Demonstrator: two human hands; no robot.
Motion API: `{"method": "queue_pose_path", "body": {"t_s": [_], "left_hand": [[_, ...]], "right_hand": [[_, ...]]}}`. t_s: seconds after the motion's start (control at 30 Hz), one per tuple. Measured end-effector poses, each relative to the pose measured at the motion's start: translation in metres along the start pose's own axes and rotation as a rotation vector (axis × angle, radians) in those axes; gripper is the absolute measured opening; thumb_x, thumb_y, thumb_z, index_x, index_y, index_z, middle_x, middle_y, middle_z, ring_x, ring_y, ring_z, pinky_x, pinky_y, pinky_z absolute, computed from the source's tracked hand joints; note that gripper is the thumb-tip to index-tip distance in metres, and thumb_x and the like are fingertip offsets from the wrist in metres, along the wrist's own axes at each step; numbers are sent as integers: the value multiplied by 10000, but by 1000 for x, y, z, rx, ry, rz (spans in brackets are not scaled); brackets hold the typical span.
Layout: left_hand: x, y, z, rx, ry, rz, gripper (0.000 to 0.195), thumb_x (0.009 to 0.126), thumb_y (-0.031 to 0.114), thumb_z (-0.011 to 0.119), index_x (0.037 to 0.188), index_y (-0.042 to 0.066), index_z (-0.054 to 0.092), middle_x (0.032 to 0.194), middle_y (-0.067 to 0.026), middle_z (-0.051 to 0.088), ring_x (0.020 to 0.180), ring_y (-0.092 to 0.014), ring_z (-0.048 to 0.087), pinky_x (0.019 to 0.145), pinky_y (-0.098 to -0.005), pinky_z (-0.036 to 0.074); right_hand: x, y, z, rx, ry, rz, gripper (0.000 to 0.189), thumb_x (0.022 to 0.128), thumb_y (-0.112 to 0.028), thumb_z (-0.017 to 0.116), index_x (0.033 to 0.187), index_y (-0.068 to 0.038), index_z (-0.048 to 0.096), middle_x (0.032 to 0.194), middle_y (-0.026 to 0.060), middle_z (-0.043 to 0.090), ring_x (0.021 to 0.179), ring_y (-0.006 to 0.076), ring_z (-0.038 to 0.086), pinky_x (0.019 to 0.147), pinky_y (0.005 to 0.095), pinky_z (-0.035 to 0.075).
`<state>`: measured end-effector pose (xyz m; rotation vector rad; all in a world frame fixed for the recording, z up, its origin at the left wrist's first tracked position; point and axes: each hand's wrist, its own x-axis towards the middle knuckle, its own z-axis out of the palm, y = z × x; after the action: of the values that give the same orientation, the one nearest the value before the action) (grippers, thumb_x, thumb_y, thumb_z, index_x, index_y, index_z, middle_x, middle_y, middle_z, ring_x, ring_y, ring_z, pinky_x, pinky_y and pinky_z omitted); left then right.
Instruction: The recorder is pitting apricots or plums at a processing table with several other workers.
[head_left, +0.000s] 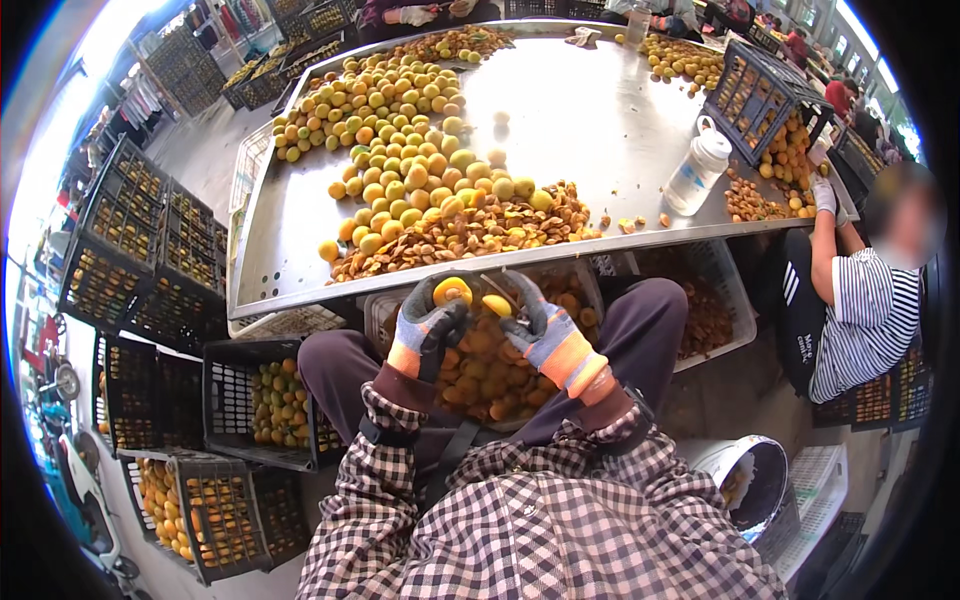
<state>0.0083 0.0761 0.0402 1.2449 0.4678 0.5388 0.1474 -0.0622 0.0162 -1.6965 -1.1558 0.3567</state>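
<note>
My left hand (442, 319), in a grey, orange and black glove, holds an apricot half (452, 292) with its pit showing. My gloved right hand (544, 322) grips a thin metal tool (496, 290) and a second yellow apricot piece (496, 304). Both hands are just off the near edge of the metal table (592, 246), above a crate of apricot halves (491, 375) between my knees. On the table close ahead lie a heap of apricot pits (450, 244) and a spread of whole apricots (405, 165).
A clear plastic bottle (697, 174) stands on the table at the right. Beyond it a black crate (757, 101) tips out apricots. A person in a striped shirt (874, 315) sits at far right. Black crates (259, 405) of fruit stand at left; a white bucket (765, 480) is behind right.
</note>
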Motion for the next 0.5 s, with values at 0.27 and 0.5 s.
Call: {"method": "queue_pose_path", "body": {"t_s": [0.27,0.5], "left_hand": [[-10,-18,33,114,-79,81,316,835,60,662,1139,24,584,864,13,596,689,-32,519,627,-172,429],[-20,-25,47,-15,-224,-62,356,808,65,708,1138,20,584,1023,-22,619,928,-92,578,837,-243,474]], "right_hand": [[34,-63,-26,1059,365,-38,150,974,-135,523,1079,-33,555,662,43,566,413,39,380,379,186,290],[34,-75,-31,1000,422,-191,195,979,-152,519,1116,-14,527,679,54,568,421,40,408,390,175,329]]}}
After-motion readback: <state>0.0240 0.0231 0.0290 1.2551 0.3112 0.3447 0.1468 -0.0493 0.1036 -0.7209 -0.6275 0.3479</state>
